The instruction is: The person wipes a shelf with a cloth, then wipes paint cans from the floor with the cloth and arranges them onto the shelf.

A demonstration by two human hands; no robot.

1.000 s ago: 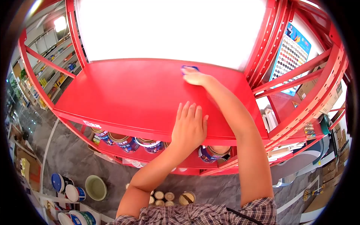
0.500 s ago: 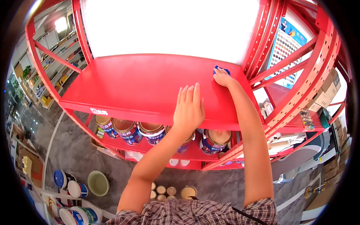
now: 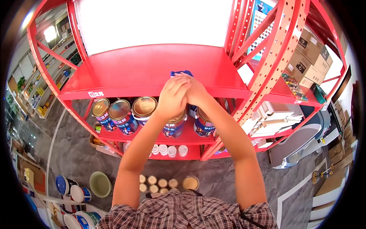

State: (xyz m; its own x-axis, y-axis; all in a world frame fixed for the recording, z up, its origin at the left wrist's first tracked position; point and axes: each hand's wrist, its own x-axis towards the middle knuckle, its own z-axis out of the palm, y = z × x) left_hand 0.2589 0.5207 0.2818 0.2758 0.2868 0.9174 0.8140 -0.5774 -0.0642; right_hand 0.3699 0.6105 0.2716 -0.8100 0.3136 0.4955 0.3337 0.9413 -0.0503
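Observation:
My left hand [image 3: 173,97] and my right hand [image 3: 195,91] are together above the front edge of the red shelf [image 3: 126,68]. A crumpled blue cloth [image 3: 183,72] shows just beyond their fingers. My right hand is closed on the cloth, and most of it is covered by the hands. Bent fingers of my left hand overlap the right hand at the cloth; their tips are partly hidden. On the level below stand several paint cans [image 3: 121,114] with blue labels, some of them behind my forearms.
Perforated red uprights [image 3: 267,68] frame the shelf's right side. Cardboard boxes [image 3: 305,57] and stacked white pieces [image 3: 270,118] sit on the neighbouring rack. Several small cans [image 3: 162,183], a green bucket [image 3: 100,184] and paint pails [image 3: 78,194] stand on the floor.
My right hand has come from the shelf's back right corner to the front with the blue cloth. My left hand, flat and raised before, has bent its fingers and met it. The view has shifted right.

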